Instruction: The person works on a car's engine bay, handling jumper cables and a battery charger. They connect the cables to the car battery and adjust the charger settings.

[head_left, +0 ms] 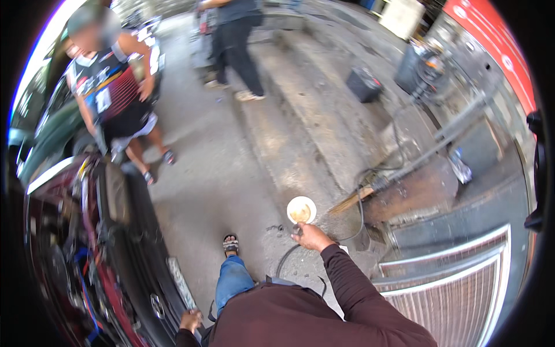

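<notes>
My right hand is stretched out ahead of me, closed on the rim of a small white round tub. Some tan-yellow stuff lies inside the tub; I cannot tell what it is. Low at the left, my left hand hangs with its fingers curled, and nothing shows in it. Beside that hand is the dark front bumper of a maroon car, which has a pale plate on it. Whether the hand touches the bumper cannot be made out.
A person in a striped sleeveless top stands ahead left; another in dark trousers is farther off. Concrete steps rise at the right, with a black box, a cable, a wooden bar and a white-framed panel.
</notes>
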{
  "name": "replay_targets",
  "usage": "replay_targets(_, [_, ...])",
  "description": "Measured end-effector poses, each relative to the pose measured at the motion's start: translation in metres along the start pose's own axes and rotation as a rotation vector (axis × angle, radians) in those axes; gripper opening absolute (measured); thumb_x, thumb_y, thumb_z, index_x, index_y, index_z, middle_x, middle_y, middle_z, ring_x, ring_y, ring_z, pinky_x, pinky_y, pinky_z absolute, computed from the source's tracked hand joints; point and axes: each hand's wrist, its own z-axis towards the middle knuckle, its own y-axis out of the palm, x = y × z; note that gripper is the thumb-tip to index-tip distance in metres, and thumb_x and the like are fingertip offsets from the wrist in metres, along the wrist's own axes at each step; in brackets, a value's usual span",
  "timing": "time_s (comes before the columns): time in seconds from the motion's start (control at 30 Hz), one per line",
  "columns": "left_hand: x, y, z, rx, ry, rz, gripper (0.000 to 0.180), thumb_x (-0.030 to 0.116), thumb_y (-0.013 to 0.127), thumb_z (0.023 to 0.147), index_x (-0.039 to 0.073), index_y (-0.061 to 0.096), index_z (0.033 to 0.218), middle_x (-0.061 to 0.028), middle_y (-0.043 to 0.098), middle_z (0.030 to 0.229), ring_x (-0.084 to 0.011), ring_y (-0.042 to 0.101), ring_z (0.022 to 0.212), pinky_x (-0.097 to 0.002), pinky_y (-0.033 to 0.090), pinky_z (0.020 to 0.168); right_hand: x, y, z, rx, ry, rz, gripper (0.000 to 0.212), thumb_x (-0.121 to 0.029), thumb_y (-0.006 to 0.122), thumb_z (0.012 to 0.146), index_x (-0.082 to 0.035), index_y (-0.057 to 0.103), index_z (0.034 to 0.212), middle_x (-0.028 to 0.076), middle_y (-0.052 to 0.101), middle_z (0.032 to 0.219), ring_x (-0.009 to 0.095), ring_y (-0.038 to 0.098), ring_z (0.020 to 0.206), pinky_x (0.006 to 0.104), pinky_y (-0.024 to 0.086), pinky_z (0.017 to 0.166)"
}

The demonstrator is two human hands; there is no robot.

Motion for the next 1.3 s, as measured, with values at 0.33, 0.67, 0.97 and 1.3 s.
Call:
replay_targets(0.33, [0.405, 0.189, 0.152, -0.424, 0.213, 0.415, 0.019, 0.019, 0.061, 0.095, 0.010, 0.069, 0.110, -0.0039, 0.069, 0.085, -0.0198, 0.067, 0.078, -0.0384, 0.051, 0.058, 0.183, -0.159, -0.013, 0.396, 0.595, -0.009, 0.056, -0.041, 0.068, 0.093, 0.001, 0.064, 0.130, 0.030, 0.067, 0.124, 0.045, 0.064, 0.117, 0.0487, 0.051, 0.100])
replay_targets(0.67, [0.751, 0.410, 0.215, -0.653, 0.554, 0.838, 0.017, 0.023, 0.061, 0.095, 0.013, 0.068, 0.107, -0.0022, 0.066, 0.081, -0.0183, 0.063, 0.069, -0.0356, 0.047, 0.051, 0.253, -0.372, -0.008, 1.423, 0.512, 0.786, 0.047, -0.036, 0.069, 0.099, 0.001, 0.065, 0.127, 0.013, 0.074, 0.107, 0.028, 0.069, 0.091, 0.0407, 0.055, 0.080])
replay_targets(0.97, [0.976, 0.430, 0.249, -0.475, 0.468, 0.834, 0.016, 0.026, 0.060, 0.096, 0.015, 0.068, 0.105, -0.0007, 0.063, 0.077, -0.0169, 0.059, 0.060, -0.0331, 0.042, 0.045, 0.367, -0.657, -0.017, 1.899, 0.101, 1.656, 0.083, -0.063, 0.049, 0.100, -0.003, 0.038, 0.156, 0.015, 0.053, 0.148, 0.029, 0.056, 0.108, 0.0439, 0.048, 0.092])
replay_targets(1.3, [1.117, 0.545, 0.170, -0.426, 0.446, 0.858, 0.020, 0.026, 0.062, 0.095, 0.012, 0.069, 0.107, -0.0038, 0.065, 0.077, -0.0185, 0.062, 0.062, -0.0340, 0.046, 0.049, 0.377, -1.003, -0.094, 2.036, -0.101, 1.356, 0.095, -0.071, 0.041, 0.099, 0.000, 0.029, 0.161, 0.017, 0.044, 0.158, 0.033, 0.049, 0.134, 0.0458, 0.039, 0.108])
